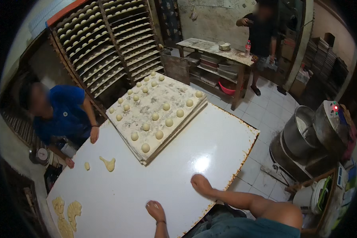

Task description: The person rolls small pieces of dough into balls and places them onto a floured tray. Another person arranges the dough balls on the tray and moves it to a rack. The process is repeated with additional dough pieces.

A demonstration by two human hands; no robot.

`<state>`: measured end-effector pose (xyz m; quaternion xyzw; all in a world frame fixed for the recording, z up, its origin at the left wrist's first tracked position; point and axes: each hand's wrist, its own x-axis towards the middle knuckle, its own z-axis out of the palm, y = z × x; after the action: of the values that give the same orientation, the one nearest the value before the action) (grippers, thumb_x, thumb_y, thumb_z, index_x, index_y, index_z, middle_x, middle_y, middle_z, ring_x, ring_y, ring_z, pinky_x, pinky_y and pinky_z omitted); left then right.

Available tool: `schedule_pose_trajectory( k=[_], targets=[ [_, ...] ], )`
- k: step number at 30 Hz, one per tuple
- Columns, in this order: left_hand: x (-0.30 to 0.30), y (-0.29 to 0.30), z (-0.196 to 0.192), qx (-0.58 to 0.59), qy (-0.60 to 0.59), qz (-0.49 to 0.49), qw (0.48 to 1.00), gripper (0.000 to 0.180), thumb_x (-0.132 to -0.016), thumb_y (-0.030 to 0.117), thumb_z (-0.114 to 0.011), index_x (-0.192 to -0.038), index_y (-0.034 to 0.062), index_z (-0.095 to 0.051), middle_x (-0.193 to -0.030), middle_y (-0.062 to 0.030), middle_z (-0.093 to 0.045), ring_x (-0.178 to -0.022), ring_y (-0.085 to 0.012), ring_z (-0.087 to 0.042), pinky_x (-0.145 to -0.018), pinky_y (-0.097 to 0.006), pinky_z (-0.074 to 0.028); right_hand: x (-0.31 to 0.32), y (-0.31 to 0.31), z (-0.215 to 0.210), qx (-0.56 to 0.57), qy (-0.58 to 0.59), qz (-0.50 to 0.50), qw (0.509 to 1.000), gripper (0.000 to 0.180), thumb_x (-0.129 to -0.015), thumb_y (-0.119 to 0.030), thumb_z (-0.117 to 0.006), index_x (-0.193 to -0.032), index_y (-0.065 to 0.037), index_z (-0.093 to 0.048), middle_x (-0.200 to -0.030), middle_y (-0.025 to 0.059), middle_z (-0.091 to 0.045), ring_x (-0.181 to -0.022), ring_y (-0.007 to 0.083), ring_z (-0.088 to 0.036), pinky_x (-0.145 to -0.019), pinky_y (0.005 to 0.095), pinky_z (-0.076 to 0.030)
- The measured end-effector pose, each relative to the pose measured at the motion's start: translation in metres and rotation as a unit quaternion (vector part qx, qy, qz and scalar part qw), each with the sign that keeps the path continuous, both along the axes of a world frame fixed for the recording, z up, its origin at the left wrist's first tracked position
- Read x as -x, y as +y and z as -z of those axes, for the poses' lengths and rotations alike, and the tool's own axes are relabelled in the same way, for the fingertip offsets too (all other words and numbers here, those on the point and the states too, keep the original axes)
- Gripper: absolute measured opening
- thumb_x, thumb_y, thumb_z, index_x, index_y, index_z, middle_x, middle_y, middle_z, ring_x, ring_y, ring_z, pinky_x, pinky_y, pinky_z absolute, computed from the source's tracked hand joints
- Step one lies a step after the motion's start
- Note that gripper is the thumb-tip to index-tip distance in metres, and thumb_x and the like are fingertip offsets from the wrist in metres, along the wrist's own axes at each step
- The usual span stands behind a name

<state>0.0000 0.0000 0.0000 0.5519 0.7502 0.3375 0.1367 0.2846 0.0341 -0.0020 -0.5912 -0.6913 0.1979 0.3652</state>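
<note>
Low on the white tabletop (146,178), my left hand (156,210) is closed, its fingers curled down. My right hand (201,185) rests as a rounded fist farther right, beside a bright glare spot. What either hand holds, if anything, is hidden beneath the fingers. Ahead of both hands lies a stack of floured boards (162,89); several round dough balls (169,122) sit in rows on the top one. A small dough piece (87,166) and a tailed dough piece (108,163) lie on the left. Flat torn dough sheets (74,214) lie at the near left corner.
At the left edge, a person in a blue shirt (69,113) has both hands at the table. A tall rack (111,43) of filled trays stands behind. Another person (261,35) stands by a wooden bench (210,47). A metal mixer (301,135) is at right.
</note>
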Motion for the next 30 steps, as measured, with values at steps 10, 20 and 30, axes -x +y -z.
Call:
schedule_pose_trajectory(
  k=[10,20,30],
  targets=[
    [0.024,0.007,0.000,-0.034,0.048,-0.007,0.998,0.003,-0.082,-0.002,-0.057,-0.080,-0.0014,-0.056,-0.087,-0.0163,-0.058,-0.092,-0.0333,-0.053,-0.081,-0.040,-0.045,0.013,-0.004,-0.013,-0.022,0.014,0.034,0.999,0.006,-0.078,-0.004,-0.066,-0.084,-0.002,-0.065,-0.092,0.0103,-0.064,-0.093,0.0298,-0.059,-0.083,0.0376,-0.049],
    [0.051,0.011,-0.009,-0.008,0.022,-0.030,0.999,0.003,-0.080,0.000,-0.060,-0.078,-0.0018,-0.059,-0.088,-0.0153,-0.059,-0.089,-0.0342,-0.053,-0.079,-0.041,-0.044,0.023,-0.022,-0.021,-0.027,0.001,0.064,0.998,0.009,-0.077,-0.005,-0.065,-0.085,0.000,-0.065,-0.093,0.0126,-0.064,-0.096,0.0315,-0.058,-0.090,0.0399,-0.046],
    [0.086,0.009,0.001,-0.009,0.071,0.002,0.997,0.008,-0.086,0.001,-0.054,-0.083,-0.0036,-0.060,-0.102,-0.0169,-0.060,-0.102,-0.0328,-0.051,-0.090,-0.039,-0.044,0.049,-0.022,-0.036,-0.087,0.034,0.145,0.985,0.006,-0.076,-0.005,-0.066,-0.080,-0.002,-0.064,-0.087,0.0140,-0.063,-0.089,0.0329,-0.059,-0.083,0.0425,-0.047]
  ],
)
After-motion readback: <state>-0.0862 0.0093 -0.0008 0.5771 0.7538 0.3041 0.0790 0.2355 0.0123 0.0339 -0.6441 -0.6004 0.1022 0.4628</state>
